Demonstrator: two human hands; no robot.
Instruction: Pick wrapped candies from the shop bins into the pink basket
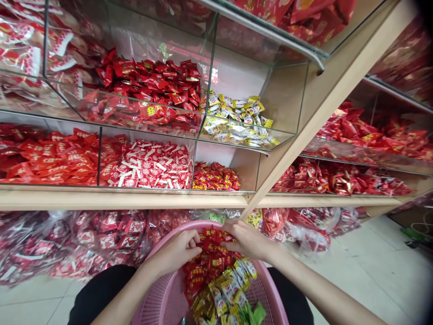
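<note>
A pink plastic basket (158, 289) stands between my knees, with wrapped candies heaped in it. Small red candy packets (211, 259) with yellow print fill its far part, and yellow-and-white candy packets (225, 291) lie nearer, beside several green wrappers (253, 312). Over the basket's left side, my left hand (184, 248) is closed with curled fingers at the edge of the red packets; what it pinches, if anything, is hidden. My right hand (248, 239) reaches over the far right rim, thumb and bent fingers closed around red packets.
Ahead, a wooden shelf (135, 201) carries clear bins of red candies (158, 83), red-and-white candies (155, 164), yellow-and-white candies (237, 117) and small red-and-yellow candies (216, 176). A slanting wooden post (294, 149) divides the bins. Plastic bags (108, 234) of packets lie beneath, on the tiled floor (368, 262).
</note>
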